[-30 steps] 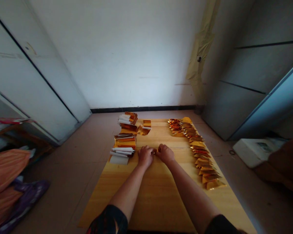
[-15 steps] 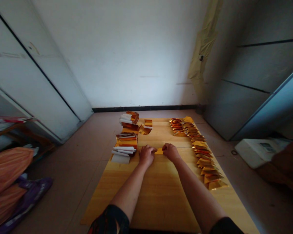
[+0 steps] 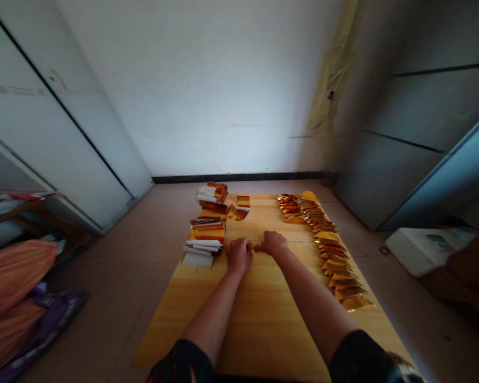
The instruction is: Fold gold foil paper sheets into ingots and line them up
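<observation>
On the wooden table (image 3: pixel 271 319), my left hand (image 3: pixel 239 255) is closed, its curled fingertips at the left of a small piece of gold foil paper (image 3: pixel 256 249). Only a sliver of that paper shows between my hands. My right hand (image 3: pixel 273 243) lies just right of it, thumb stretched left to touch the paper and the other fingers apart from the thumb. Left of my left hand are stacks of curled gold foil sheets (image 3: pixel 208 231) with white-backed sheets (image 3: pixel 203 248). Along the right side runs a long row of folded gold foil pieces (image 3: pixel 335 260).
Loose gold foil sheets (image 3: pixel 238 213) lie near the table's far edge. A white wall (image 3: pixel 223 106) rises beyond. On the floor, a white box (image 3: pixel 413 250) stands right, and orange cloth (image 3: pixel 19 276) and a purple bag (image 3: pixel 59 314) are at left.
The gold foil paper, a flat strip before, is now mostly hidden between my hands. My right hand has moved slightly left and away from me, its thumb now stretched out.
</observation>
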